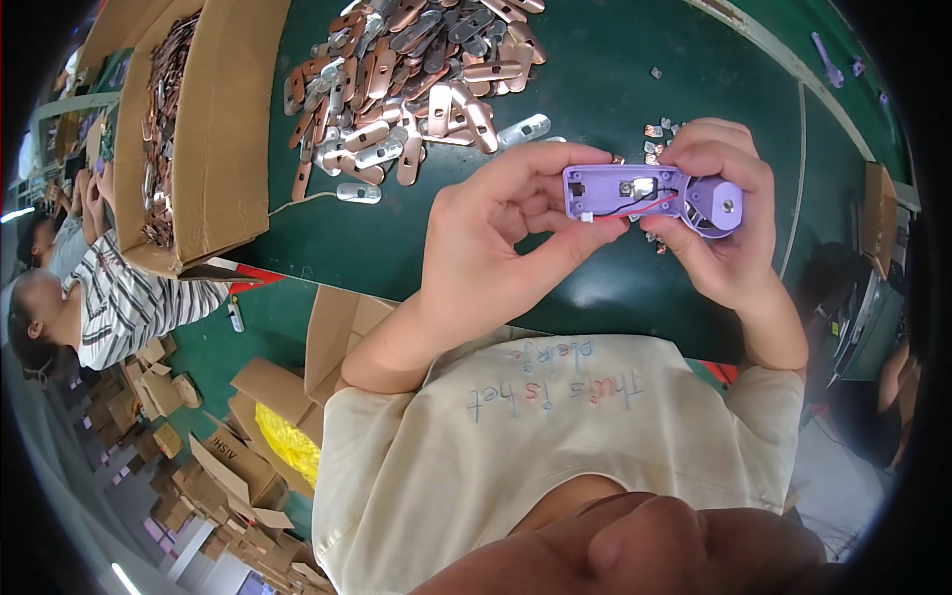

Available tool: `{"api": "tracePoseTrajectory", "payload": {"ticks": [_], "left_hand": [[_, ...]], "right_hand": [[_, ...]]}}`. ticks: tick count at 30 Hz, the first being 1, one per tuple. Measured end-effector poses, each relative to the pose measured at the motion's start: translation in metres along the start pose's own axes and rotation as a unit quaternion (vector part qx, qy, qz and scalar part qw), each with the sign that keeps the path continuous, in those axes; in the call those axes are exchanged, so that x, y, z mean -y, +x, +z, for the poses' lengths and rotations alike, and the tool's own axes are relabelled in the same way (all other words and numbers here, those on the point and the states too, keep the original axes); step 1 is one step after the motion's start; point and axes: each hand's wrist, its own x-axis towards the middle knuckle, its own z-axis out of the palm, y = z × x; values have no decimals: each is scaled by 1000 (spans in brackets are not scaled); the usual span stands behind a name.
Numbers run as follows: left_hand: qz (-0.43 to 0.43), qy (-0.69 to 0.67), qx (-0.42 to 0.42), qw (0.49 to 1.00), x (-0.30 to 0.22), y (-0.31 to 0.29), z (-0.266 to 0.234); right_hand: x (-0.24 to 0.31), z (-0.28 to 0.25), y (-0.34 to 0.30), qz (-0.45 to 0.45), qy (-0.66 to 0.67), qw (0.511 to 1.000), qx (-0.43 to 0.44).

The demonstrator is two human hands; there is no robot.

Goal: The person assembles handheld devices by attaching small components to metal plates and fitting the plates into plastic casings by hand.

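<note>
Both my hands hold a purple plastic device shell (635, 194) above the green table (595, 89). It is open-faced, with a small metal contact, thin red and black wires, and a round motor housing at its right end. My left hand (506, 213) grips the left end, thumb underneath. My right hand (722, 213) wraps the round end, with fingers over the top edge. Small copper parts (656, 131) lie on the table just behind the shell.
A heap of copper and silver metal strips (416, 69) lies at the back of the table. A cardboard box (213, 129) of similar strips stands at left. A person in a striped shirt (119, 307) sits at far left; cardboard boxes (228, 456) litter the floor.
</note>
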Motion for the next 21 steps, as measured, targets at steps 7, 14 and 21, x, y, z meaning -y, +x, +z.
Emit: {"api": "tracePoseTrajectory", "payload": {"ticks": [7, 14, 21], "left_hand": [[11, 38, -49, 998, 5, 4, 2], [100, 190, -119, 969, 33, 9, -5], [167, 219, -145, 950, 39, 9, -10]], "right_hand": [[13, 9, -1, 174, 121, 977, -22], [14, 9, -3, 336, 160, 928, -2], [-2, 15, 5, 192, 52, 980, 24]]}}
